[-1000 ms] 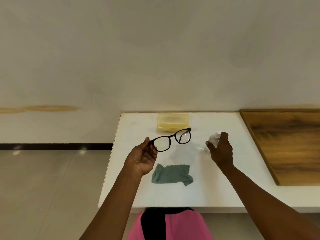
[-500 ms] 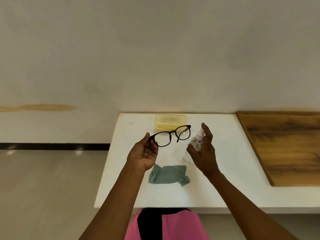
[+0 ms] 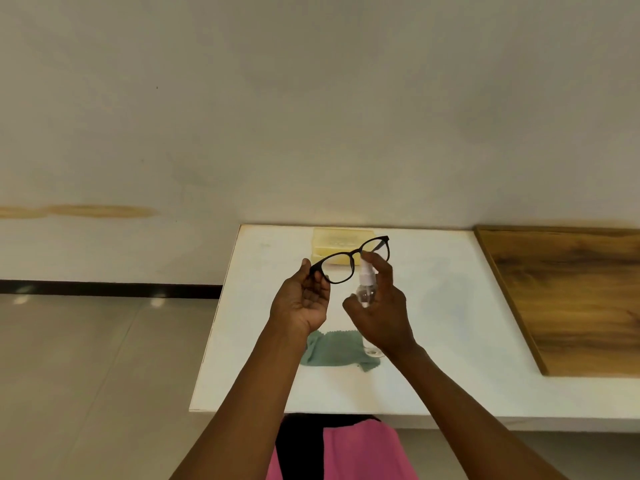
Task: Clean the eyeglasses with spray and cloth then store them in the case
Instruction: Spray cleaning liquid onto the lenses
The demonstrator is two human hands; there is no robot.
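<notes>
Head view. Spraying step in hand, by the look of it; cloth and case not yet used. Left hand (image 3: 304, 299) pinching the black plastic-framed eyeglasses (image 3: 351, 259) at the frame's left end, lenses reaching out rightward from that pinch, held up above the white rectangular table (image 3: 450, 375). Right hand (image 3: 382, 306) wrapped round the small clear plastic spray bottle (image 3: 366, 289), white nozzle upward, forefinger laid over the pump head, nozzle just under the right lens and close to the bridge. Below both grips, on the tabletop: crumpled grey-green microfibre cloth (image 3: 330, 351), partly hidden by the wrists. Beyond the held frame, at the table's far edge: pale yellow translucent glasses case (image 3: 343, 242), seemingly closed. Next move likely: press the pump with the nozzle aimed at the lenses, keeping the left pinch steady; then put down the bottle and take up the cloth.
</notes>
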